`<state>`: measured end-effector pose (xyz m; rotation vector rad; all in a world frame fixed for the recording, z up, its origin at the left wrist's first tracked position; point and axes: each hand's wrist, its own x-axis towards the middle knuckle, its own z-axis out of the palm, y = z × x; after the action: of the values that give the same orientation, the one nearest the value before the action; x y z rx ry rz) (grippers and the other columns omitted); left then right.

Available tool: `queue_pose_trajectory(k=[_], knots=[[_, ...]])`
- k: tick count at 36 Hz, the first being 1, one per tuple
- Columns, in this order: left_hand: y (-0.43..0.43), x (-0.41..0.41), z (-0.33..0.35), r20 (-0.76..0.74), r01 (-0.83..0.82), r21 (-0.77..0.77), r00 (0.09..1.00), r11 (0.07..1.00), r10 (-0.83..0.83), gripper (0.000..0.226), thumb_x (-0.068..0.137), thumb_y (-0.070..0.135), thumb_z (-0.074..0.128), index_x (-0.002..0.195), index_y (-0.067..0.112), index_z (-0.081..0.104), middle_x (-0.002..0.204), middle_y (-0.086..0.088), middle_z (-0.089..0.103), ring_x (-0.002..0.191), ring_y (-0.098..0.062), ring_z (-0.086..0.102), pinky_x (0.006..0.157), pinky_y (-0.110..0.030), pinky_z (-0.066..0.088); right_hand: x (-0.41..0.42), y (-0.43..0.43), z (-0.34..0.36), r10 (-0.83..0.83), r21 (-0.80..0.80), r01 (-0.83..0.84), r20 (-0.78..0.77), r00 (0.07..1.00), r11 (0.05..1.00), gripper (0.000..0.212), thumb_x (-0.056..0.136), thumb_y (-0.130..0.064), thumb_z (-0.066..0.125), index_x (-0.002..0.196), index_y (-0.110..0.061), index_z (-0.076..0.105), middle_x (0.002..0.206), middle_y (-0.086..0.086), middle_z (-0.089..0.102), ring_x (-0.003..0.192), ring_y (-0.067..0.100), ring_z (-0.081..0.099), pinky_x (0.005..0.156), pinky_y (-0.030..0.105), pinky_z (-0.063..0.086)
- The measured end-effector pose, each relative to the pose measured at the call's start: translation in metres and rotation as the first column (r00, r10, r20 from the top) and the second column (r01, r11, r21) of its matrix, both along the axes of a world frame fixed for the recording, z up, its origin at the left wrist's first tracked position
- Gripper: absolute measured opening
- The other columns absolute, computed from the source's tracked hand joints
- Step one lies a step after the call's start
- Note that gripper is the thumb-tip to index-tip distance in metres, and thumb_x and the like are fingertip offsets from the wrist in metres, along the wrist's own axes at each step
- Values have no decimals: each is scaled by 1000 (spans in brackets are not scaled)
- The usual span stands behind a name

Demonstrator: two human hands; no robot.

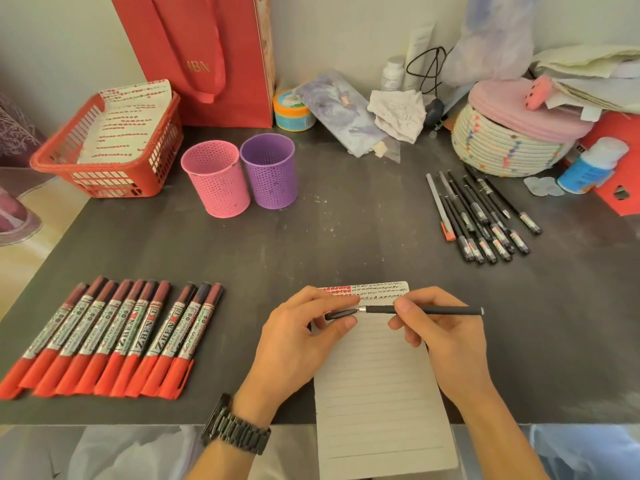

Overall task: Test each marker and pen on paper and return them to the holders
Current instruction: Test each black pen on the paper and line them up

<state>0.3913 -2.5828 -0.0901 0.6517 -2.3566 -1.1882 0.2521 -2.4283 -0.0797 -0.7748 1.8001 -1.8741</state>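
A lined sheet of paper [377, 382] lies at the table's front edge, with red and black test marks along its top. My right hand [440, 337] grips a thin black pen [433, 310] held level over the sheet's top. My left hand [304, 334] pinches the pen's black cap [337, 315] at its left end, right by the metal tip. Several red-capped markers [114, 337] lie in a row at the left. Several black pens [485, 216] lie at the right. A pink holder [216, 178] and a purple holder [268, 169] stand side by side at the back.
A red basket [104, 147] with marked paper sits at the back left beside a red gift bag [207, 57]. A woven basket with a pink lid [512, 140], bottles, a pouch and stacked papers crowd the back right. The dark table [311, 237] ends at my lap.
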Motion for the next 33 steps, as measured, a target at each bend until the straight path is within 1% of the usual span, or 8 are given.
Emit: queue_pose_trajectory(k=[3,6,11,16,19,23,27,33], knots=[[0,1,1,-12,-18,2,1000,1000,18,33,80,59,62,112,53,67,104,25,64,85,-11,59,70,-10,43,0,0,1,9,9,-9,-12,1000,1000,12,85,-32,72,87,-21,76,74,10,75,54,13,60,51,20,48],[-1,2,2,-13,-28,14,1000,1000,28,29,79,60,63,104,48,70,102,26,65,85,-12,59,70,-8,42,0,0,1,9,8,-9,-13,1000,1000,17,83,-38,72,87,-22,76,74,9,75,55,12,60,51,19,48],[-2,1,1,-8,2,22,1000,1000,-2,27,83,53,67,108,44,73,109,27,67,90,-15,61,70,-13,45,1,-1,2,42,26,-41,-42,998,999,3,85,-25,75,86,-22,76,76,5,77,61,9,67,54,17,50],[-1,0,0,-21,24,24,1000,999,-23,25,80,49,71,105,44,75,106,26,68,92,-17,61,72,-29,53,3,-3,3,80,75,-75,-67,995,994,4,85,-27,80,87,-25,78,79,2,78,73,14,74,62,13,52],[0,-1,-1,-37,38,29,999,999,-36,27,79,49,71,105,43,76,104,25,69,93,-16,61,73,-29,53,3,-5,3,85,88,-78,-76,993,993,7,84,-32,76,88,-28,78,81,0,78,74,16,75,63,14,53],[0,0,-3,-83,37,60,996,998,-32,27,77,41,75,104,37,78,101,21,71,96,-14,64,74,-24,53,5,-6,2,95,105,-87,-71,993,991,5,85,-33,76,89,-30,78,83,2,78,76,19,76,63,17,54],[-1,0,-4,-116,46,85,993,995,-36,29,78,42,75,106,35,78,101,17,72,96,-19,66,73,-31,56,7,-8,5,110,118,-103,-58,992,988,7,85,-37,78,90,-32,79,86,2,79,81,22,76,65,21,56],[2,-2,1,-73,39,-47,996,998,-43,27,77,52,69,104,48,75,103,30,68,103,-9,60,81,-29,52,12,-9,6,64,134,-55,-63,996,990,13,79,-38,81,87,-28,79,87,3,78,80,22,73,67,38,57]])
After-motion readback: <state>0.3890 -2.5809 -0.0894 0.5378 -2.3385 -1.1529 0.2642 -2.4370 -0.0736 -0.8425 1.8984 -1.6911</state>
